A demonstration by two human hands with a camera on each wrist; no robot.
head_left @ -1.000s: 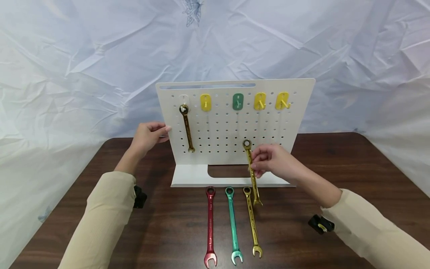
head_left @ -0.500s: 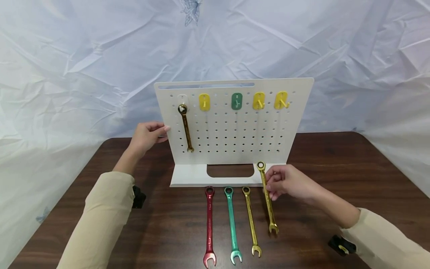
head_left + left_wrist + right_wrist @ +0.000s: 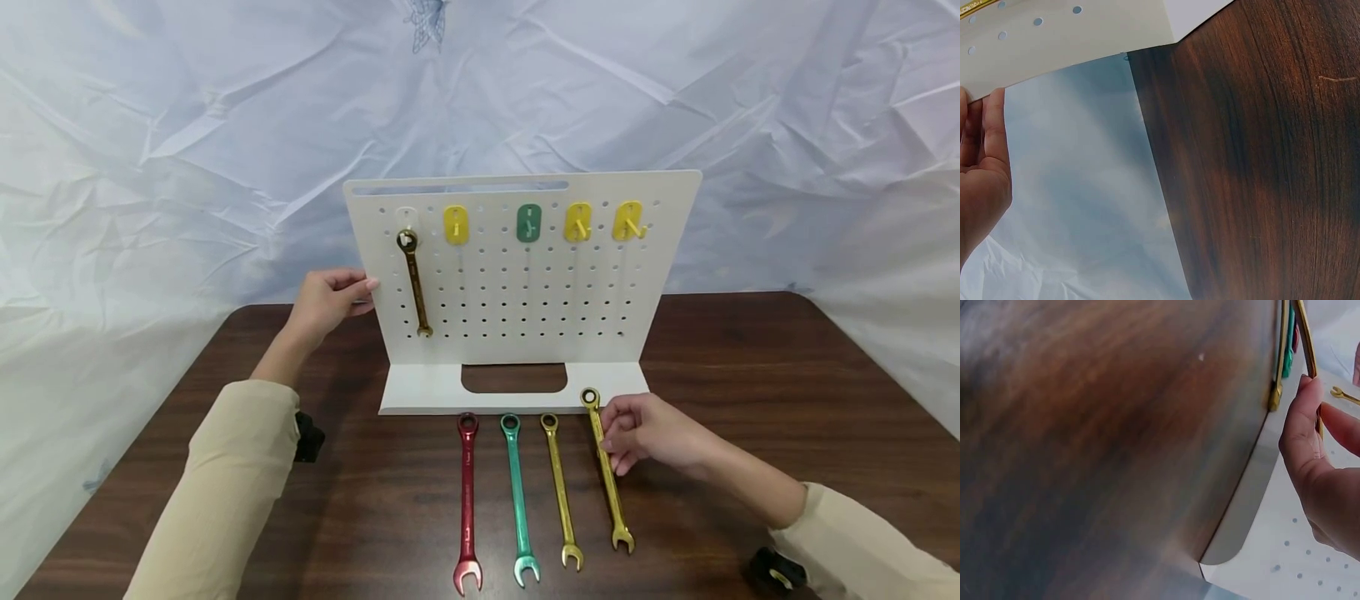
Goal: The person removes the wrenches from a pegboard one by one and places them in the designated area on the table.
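My left hand (image 3: 326, 302) pinches the left edge of a white pegboard (image 3: 517, 348) standing on the table. In the left wrist view, the fingers of the left hand (image 3: 984, 169) reach behind that edge. Thumb and fingers of my right hand (image 3: 663, 432) hold a gold combination wrench (image 3: 613, 498), ring end toward the board and open end toward me, low over the table. Left of it lie another gold wrench (image 3: 559, 492), a green wrench (image 3: 519, 500) and a red wrench (image 3: 467, 500), roughly parallel. One more gold-brown wrench (image 3: 417, 287) hangs by its ring from the board's white hook (image 3: 406, 218).
Along the board's upper part run a yellow hook (image 3: 456, 225), a green hook (image 3: 528, 223) and two more yellow ones at right. The white base (image 3: 423, 390) has a cutout in its middle. A pale wrinkled sheet (image 3: 225, 167) backs the dark wooden table (image 3: 720, 350).
My right hand has brought the gold wrench down from in front of the board, toward me and to the right, beside the other wrenches. The left hand has stayed at the board's edge.
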